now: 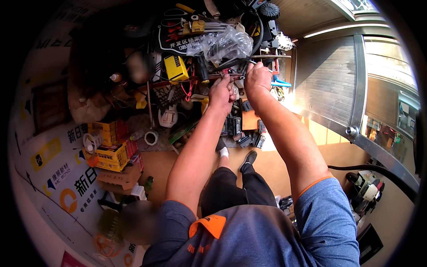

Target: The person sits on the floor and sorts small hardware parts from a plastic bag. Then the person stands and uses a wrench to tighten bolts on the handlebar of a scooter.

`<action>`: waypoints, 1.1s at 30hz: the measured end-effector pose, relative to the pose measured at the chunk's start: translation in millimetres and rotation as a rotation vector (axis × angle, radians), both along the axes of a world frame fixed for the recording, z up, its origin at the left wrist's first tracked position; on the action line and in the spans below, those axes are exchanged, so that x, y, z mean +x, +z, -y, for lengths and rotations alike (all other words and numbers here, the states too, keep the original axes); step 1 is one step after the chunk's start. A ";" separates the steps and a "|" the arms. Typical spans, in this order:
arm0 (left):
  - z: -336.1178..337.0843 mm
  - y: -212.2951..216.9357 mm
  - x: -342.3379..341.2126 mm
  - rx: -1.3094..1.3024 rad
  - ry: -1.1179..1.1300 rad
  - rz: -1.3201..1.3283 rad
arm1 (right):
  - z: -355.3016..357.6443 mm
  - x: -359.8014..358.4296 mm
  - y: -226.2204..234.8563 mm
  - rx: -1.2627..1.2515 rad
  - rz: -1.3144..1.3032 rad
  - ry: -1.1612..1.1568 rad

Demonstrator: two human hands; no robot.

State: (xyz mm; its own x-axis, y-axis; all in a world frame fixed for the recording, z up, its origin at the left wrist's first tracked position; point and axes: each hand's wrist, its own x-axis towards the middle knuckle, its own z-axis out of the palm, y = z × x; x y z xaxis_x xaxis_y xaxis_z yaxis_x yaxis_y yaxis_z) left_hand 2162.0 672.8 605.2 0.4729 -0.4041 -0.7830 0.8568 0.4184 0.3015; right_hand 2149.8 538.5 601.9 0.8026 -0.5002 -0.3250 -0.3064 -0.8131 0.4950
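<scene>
At the cluttered bench, my left hand (222, 92) is closed, its thumb and fingers pinched together near a small reddish piece (225, 71). What lies between those fingertips is too small to name. Close to its right, my right hand (259, 80) is curled into a grip, knuckles up. Its fingers hide whatever they hold. Blue handles (282, 83) stick out just right of that hand. A black tool handle (203, 70) is left of my left hand, and a crumpled clear plastic bag (227, 43) lies beyond both hands.
A yellow box-shaped device (175, 68) and red wires (189, 89) sit on the left of the bench. Black battery-like blocks (233, 126) are stacked below its front edge. Yellow cartons (111, 155) stand on the left floor. A metal-framed door (329, 75) is at the right.
</scene>
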 end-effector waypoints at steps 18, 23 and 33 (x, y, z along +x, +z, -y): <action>-104.8 148.2 53.6 0.003 0.054 0.899 | 5.9 -2.6 -8.1 0.022 0.012 0.011; -109.1 193.7 123.0 0.462 0.029 1.465 | 2.4 -4.7 -0.2 0.003 0.031 0.016; -98.9 188.2 136.9 0.200 0.090 0.949 | 7.9 -3.3 -12.9 0.053 0.021 -0.006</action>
State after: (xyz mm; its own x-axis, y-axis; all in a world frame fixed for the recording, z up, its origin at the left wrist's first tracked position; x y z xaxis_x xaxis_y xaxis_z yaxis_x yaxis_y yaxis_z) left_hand 2298.9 771.7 793.4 0.9654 -0.2360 -0.1111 0.1884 0.3365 0.9227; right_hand 2146.5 530.6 589.0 0.8065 -0.4879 -0.3339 -0.3215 -0.8359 0.4448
